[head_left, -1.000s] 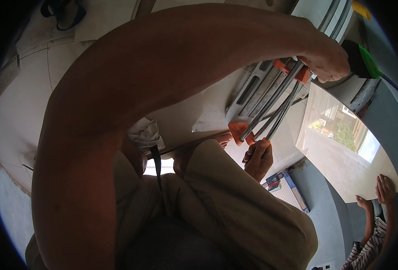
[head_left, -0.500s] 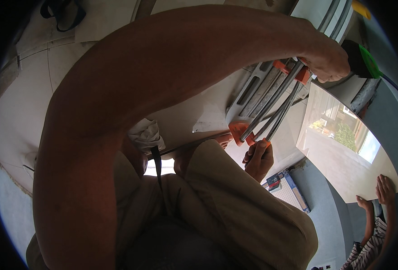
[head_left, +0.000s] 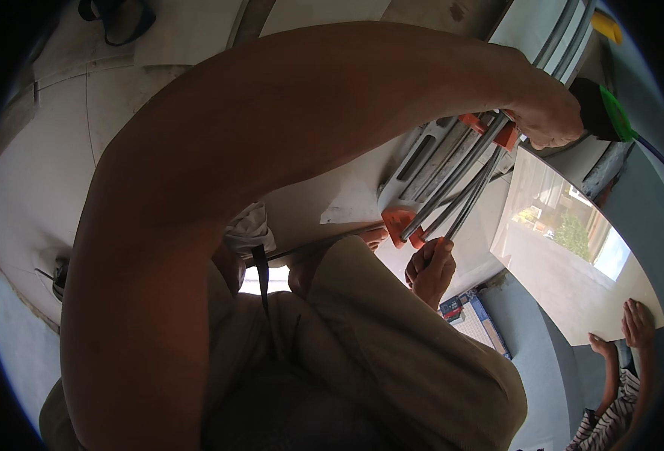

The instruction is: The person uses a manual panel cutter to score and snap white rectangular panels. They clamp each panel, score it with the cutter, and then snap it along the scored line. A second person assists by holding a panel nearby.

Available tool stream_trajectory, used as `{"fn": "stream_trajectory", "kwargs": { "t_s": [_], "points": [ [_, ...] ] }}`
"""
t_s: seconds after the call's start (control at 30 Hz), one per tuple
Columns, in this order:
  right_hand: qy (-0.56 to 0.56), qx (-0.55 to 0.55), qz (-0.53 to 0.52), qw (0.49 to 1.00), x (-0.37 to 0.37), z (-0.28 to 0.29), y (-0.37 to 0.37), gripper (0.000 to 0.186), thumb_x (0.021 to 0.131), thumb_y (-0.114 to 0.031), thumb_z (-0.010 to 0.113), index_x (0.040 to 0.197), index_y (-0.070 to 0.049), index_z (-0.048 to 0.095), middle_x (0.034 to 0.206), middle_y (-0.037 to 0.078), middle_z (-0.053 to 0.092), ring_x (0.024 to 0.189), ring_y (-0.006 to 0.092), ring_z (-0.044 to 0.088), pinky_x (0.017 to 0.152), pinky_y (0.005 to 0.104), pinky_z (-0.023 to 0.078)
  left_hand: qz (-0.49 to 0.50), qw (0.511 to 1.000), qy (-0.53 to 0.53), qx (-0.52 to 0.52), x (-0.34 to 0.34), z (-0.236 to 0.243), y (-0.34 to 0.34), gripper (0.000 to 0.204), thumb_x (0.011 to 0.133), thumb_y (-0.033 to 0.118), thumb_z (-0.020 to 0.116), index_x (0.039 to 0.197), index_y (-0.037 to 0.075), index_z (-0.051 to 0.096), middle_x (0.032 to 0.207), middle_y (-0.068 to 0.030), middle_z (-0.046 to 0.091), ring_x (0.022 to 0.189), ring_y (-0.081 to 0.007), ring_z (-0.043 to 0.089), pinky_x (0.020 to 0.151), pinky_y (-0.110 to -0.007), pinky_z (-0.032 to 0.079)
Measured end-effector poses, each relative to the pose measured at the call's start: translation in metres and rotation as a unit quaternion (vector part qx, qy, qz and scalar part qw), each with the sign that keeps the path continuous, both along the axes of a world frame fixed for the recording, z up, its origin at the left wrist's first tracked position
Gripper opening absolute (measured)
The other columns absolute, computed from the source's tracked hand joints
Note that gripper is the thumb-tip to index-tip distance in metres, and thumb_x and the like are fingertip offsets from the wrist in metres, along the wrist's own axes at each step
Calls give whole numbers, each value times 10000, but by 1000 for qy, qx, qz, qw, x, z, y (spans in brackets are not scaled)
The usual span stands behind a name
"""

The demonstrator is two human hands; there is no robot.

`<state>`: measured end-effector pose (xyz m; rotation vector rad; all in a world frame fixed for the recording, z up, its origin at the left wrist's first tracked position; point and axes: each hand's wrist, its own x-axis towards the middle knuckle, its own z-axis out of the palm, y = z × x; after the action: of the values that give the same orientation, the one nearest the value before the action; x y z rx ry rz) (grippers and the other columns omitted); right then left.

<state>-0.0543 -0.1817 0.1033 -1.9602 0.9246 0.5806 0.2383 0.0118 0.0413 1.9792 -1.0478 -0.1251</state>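
At four o'clock, a thin grey metal rod (head_left: 473,197) seems steadied in the clenched right hand (head_left: 432,268). Left hand (head_left: 547,116), at two: curled; hold hidden.

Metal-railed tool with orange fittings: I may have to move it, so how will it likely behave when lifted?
The metal-railed tool is probably stiff: its rails look straight, joined by chunky orange fittings. Being long and narrow, it may tip end-down if lifted off-centre. The smooth, shiny rails could be slippery to grip.
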Motion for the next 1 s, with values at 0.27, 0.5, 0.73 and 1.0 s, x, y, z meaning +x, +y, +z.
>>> {"fn": "stream_trajectory", "kwargs": {
  "t_s": [0.27, 0.5, 0.73, 1.0],
  "points": [
    [10, 0, 6, 1000, 1, -1, 2, 550, 1115, -552, 446, 779, -118, 418, 553, -45, 326, 426, 52, 274, 389, 268, 224, 7, 1000, -3, 1, -2, 2, 3, 169, 851, 141, 776, 915, -9, 727, 871, -179, 763, 836, -344, 750, 681, -464, 611],
    [19, 4, 4, 1000, 0, -3, 1, 571, 1114, -576, 424, 767, -123, 406, 539, -45, 311, 416, 58, 263, 385, 269, 212, 3, 1000, -19, 4, -4, 3, 4, 168, 862, 141, 765, 885, -19, 716, 879, -176, 765, 842, -348, 751, 685, -465, 610],
    [25, 10, 9, 1000, 1, -6, -6, 593, 1113, -600, 402, 755, -128, 393, 525, -45, 297, 406, 63, 251, 380, 271, 201, 17, 1000, 16, -11, -9, 6, 7, 142, 889, 128, 741, 899, -10, 715, 912, -154, 768, 843, -309, 753, 653, -459, 607],
    [20, -2, -23, 1000, 2, -7, 5, 584, 1116, -595, 399, 776, -120, 428, 543, -35, 333, 409, 73, 290, 384, 272, 232, 136, 982, 107, -74, -22, 4, 27, 175, 960, 164, 696, 970, -8, 725, 824, -199, 725, 872, -306, 763, 759, -448, 610]
  ]
}}
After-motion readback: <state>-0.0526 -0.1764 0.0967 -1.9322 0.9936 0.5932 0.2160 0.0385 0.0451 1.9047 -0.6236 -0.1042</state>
